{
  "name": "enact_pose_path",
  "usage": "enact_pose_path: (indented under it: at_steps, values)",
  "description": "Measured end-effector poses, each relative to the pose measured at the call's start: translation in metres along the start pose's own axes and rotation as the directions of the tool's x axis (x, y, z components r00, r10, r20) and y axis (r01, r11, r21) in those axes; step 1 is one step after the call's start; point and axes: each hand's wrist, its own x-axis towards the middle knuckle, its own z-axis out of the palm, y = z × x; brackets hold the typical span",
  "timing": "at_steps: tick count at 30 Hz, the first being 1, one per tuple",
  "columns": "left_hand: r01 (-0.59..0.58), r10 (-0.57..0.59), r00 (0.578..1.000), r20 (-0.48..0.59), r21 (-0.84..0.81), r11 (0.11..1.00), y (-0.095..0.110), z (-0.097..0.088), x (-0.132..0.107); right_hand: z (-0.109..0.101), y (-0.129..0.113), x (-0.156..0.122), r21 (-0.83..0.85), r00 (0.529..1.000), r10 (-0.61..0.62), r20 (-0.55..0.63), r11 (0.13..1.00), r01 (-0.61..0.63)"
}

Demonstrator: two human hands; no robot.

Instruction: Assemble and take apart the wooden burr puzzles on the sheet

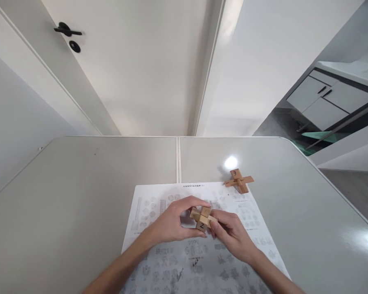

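A small wooden burr puzzle (204,218), made of crossed blocks with a "2" written on one end, is held between my two hands above a printed sheet. My left hand (179,218) grips it with the thumb below and a finger along the top. On its right side, my right hand (231,232) pinches a protruding block between thumb and fingers. Some of the right fingers are hidden behind the puzzle. A second set of crossed wooden pieces (239,181), with a digit on one block, lies at the sheet's upper right corner, apart from both hands.
The large white sheet (159,269), printed with diagrams, covers the near middle of the grey table (64,212). A seam (178,159) runs across the tabletop's far half. Beyond stand a white door (147,69) with a black handle and, at right, a white cabinet (331,102).
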Motion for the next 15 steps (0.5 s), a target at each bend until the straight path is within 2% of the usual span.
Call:
enact_pose_path:
  at_steps: [3,5,8,11,13,15]
  values:
    - [-0.002,0.002,1.000,-0.018,0.040,0.999,-0.001,0.000,0.001,0.000,-0.001,0.001,0.139,0.998,0.065,0.012,0.988,-0.066]
    - [-0.006,0.009,0.998,-0.061,0.059,0.998,-0.002,0.000,0.001,-0.001,0.000,0.002,0.339,0.988,0.154,0.022,0.928,-0.152]
    - [-0.043,0.053,0.989,-0.137,0.077,0.996,-0.004,0.001,0.002,-0.003,0.002,0.005,0.660,0.938,0.346,0.008,0.703,-0.264]
    - [-0.070,0.082,0.981,-0.173,0.074,0.995,-0.006,0.002,0.002,-0.010,0.005,0.010,0.827,0.859,0.511,-0.017,0.490,-0.275]
    - [-0.069,0.081,0.980,-0.180,0.074,0.995,-0.007,0.003,0.002,-0.016,0.006,0.012,0.863,0.834,0.551,-0.019,0.430,-0.264]
    - [-0.072,0.085,0.981,-0.176,0.080,0.994,-0.008,0.003,0.002,-0.020,0.007,0.014,0.874,0.833,0.552,-0.020,0.414,-0.253]
